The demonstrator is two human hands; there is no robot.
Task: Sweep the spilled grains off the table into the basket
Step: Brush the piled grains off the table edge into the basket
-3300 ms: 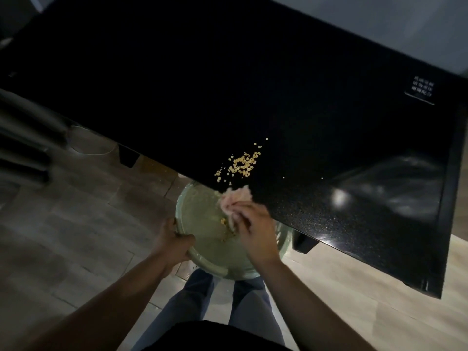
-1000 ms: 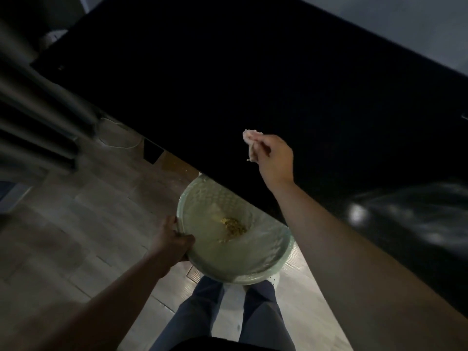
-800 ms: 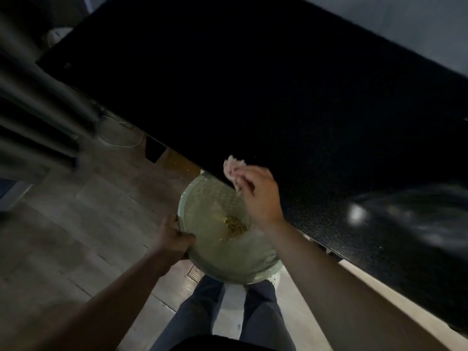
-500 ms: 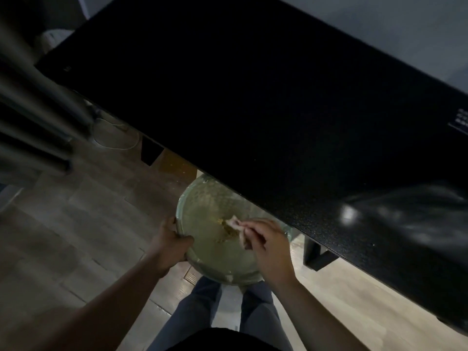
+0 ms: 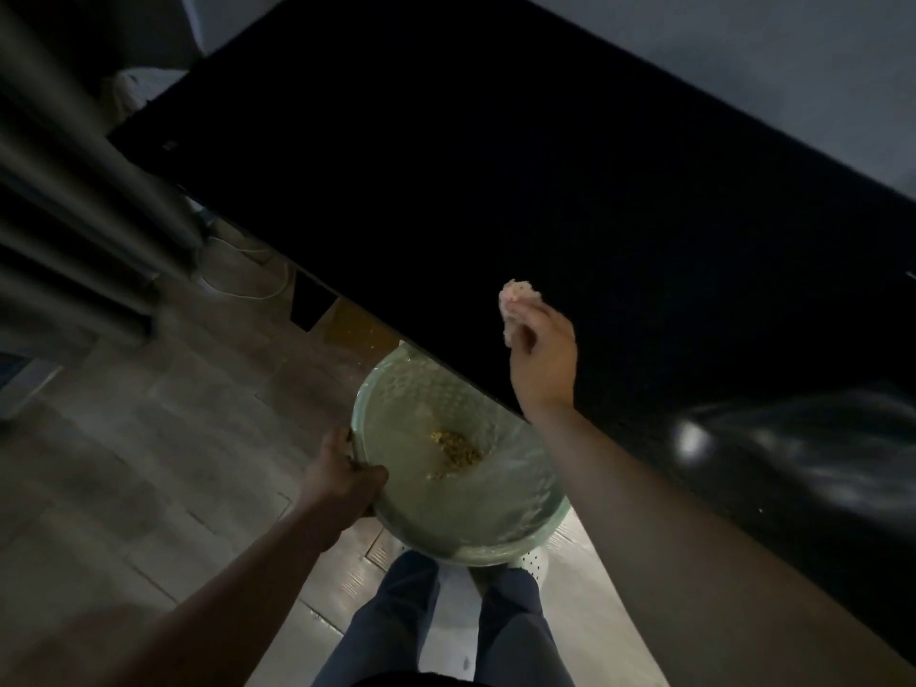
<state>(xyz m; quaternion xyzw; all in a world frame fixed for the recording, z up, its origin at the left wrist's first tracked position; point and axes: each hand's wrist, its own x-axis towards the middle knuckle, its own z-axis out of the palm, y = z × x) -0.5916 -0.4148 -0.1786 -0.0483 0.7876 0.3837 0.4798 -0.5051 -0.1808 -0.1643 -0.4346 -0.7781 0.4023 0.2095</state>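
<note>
The left hand (image 5: 342, 480) is gripping the near-left rim of a round, pale green plastic basket (image 5: 421, 508), holding it just below the near edge of a glossy black rectangular table (image 5: 495, 166). A small heap of yellowish grains (image 5: 456, 448) is lying in the basket's bottom. The right hand (image 5: 545, 361) is pinching a crumpled pinkish cloth (image 5: 515, 302), possibly a tissue, and hovering over the dark tabletop beyond the basket. Below, the person's legs in dark blue trousers (image 5: 396, 622) are standing on a wood-plank floor (image 5: 148, 438).
</note>
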